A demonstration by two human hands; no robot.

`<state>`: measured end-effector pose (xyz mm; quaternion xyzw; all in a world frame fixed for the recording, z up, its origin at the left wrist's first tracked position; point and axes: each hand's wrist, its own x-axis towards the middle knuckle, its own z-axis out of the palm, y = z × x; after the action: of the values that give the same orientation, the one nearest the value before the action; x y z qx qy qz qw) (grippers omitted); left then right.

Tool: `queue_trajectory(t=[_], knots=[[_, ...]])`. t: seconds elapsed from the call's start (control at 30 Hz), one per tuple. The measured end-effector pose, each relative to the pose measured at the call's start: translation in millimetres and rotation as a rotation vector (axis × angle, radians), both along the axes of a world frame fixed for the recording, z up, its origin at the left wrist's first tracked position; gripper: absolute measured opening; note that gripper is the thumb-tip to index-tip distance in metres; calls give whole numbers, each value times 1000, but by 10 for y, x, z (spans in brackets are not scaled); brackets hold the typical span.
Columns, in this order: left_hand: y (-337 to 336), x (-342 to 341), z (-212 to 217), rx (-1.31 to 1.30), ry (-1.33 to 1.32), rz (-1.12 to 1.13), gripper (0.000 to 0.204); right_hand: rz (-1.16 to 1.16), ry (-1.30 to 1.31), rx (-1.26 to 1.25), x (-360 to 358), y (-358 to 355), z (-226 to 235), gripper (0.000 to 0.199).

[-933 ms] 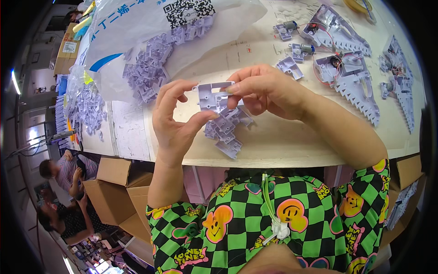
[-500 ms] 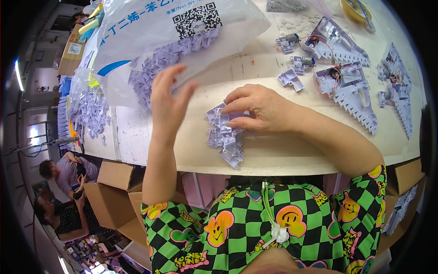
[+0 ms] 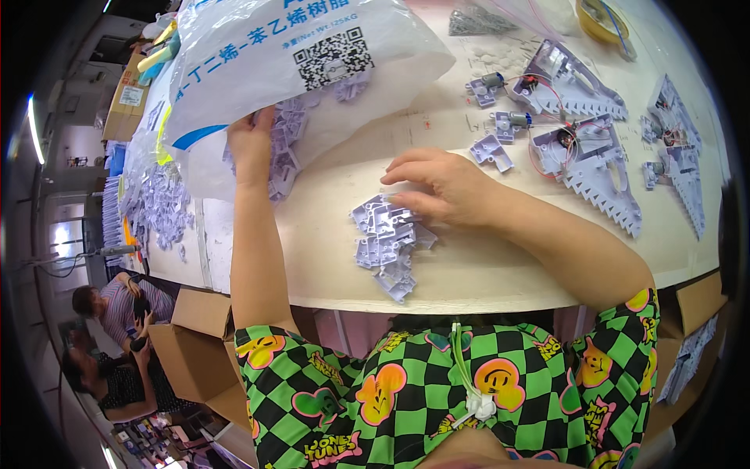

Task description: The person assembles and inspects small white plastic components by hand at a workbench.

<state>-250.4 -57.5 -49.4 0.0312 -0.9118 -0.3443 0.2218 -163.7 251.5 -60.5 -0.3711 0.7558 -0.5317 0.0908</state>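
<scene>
L hand reaches in the white plastic bag, fingers among lilac parts — grip unclear. R hand lies open, flat on small parts pile — holds nothing.

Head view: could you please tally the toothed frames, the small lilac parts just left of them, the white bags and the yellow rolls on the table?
toothed frames: 4
small lilac parts: 3
white bag: 1
yellow roll: 1
Total: 9
</scene>
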Motion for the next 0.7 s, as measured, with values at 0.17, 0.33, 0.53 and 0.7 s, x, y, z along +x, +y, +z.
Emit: queue_trajectory(t=[0.17, 0.33, 0.53, 0.7], knots=[[33, 485, -8, -254, 125, -120, 32, -21, -44, 16, -7, 22, -42, 24], [243, 808, 98, -610, 371, -119, 39, -77, -41, -29, 8, 31, -16, 27], [841, 1161, 248, -446, 449, -507, 29, -173, -386, -260, 49, -29, 207, 37], [1006, 1161, 210, -358, 408, -588, 28, -108, -736, -353, -30, 13, 213, 35]])
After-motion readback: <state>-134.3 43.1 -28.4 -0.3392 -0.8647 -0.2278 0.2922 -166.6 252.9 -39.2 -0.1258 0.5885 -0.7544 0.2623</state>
